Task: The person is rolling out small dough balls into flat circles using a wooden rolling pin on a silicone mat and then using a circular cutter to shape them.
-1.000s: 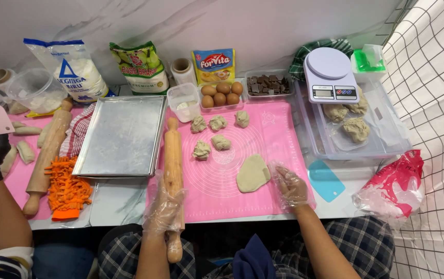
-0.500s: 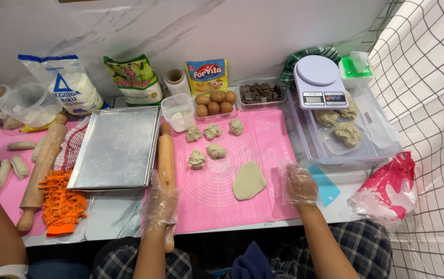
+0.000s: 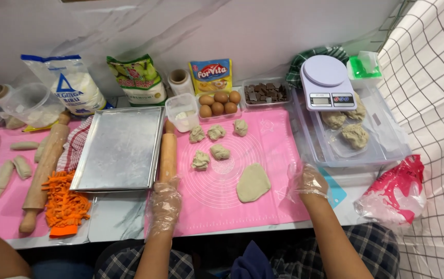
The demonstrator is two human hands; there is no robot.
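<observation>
Left hand (image 3: pixel 164 202), gloved, grasps the rolling pin (image 3: pixel 168 155) at lower centre; right hand (image 3: pixel 310 181) lies open on the pink mat (image 3: pixel 279 150), right of the flattened dough (image 3: pixel 253 182); risk: loose glove slips, pin rolls.

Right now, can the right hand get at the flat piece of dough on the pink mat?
Probably yes. The right hand rests on the mat's right edge, and the flat dough lies just to its left on the pink mat. Nothing stands between them; the dough lumps sit farther back.
</observation>
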